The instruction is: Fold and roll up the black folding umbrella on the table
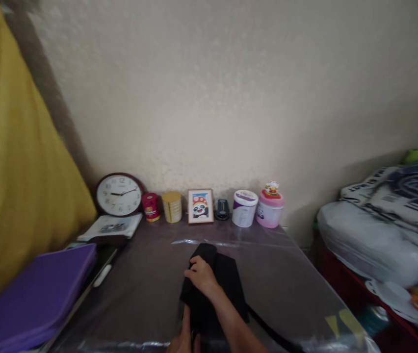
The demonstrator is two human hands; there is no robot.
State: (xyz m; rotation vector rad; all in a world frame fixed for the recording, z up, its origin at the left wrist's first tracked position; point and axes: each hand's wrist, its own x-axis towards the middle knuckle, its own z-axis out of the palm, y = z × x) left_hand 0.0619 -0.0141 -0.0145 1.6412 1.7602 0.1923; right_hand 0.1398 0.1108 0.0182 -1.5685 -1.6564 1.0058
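A black fabric bag (227, 274) with a long strap (273, 333) lies on the table, its left side folded over in a thick layer. My right hand (202, 275) reaches across the bag, with its fingers curled over the folded part. Low in the view, my left hand (184, 338) is at the bag's near left edge, one finger stretched along the fabric and black cloth between finger and thumb. The frame's bottom edge cuts off the rest of that hand. The strap trails to the lower right.
Along the wall stand a clock (119, 194), a red can (150, 207), a yellow tin (172, 207), a framed panda picture (200, 206), a small black object (222, 209), a white-purple tub (245, 209) and a pink tub (270, 211). Purple folder (39, 299) left; wrapped bedding (371, 240) right.
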